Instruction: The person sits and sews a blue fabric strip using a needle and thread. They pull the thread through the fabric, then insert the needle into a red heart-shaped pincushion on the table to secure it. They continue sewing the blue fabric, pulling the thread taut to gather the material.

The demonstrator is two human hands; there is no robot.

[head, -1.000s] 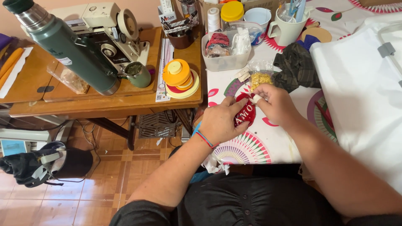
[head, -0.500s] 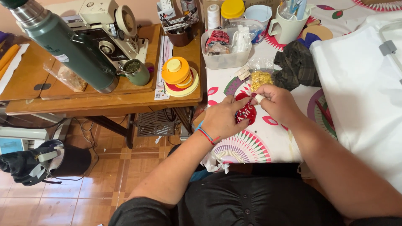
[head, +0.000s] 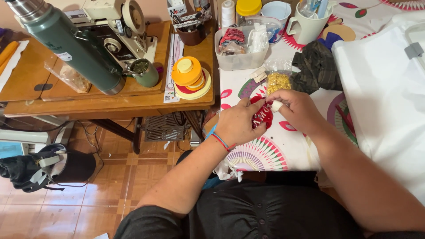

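1. Left hand [head: 239, 124] pinches the red patch [head: 261, 116] from its left side, fingers closed on it.
2. Right hand [head: 299, 110] grips the patch's top right edge, narrow pinch; a white thimble [head: 276, 106] sits on one fingertip. No needle or thread can be made out, too small.
3. Judgement: hand sewing or trimming on the patch. To do it well, keep the patch taut between both pinches, work at the edge near the thimble, and push with the thimble, not bare skin.
4. The patch sits between the two hands, touching both, held just above the table [head: 283, 150] near its left edge.
5. A bag of gold bits [head: 278, 80] lies just beyond the hands; a dark cloth [head: 316, 66] lies to its right.
6. White fabric [head: 385, 97] covers the table's right side, well apart from the patch.
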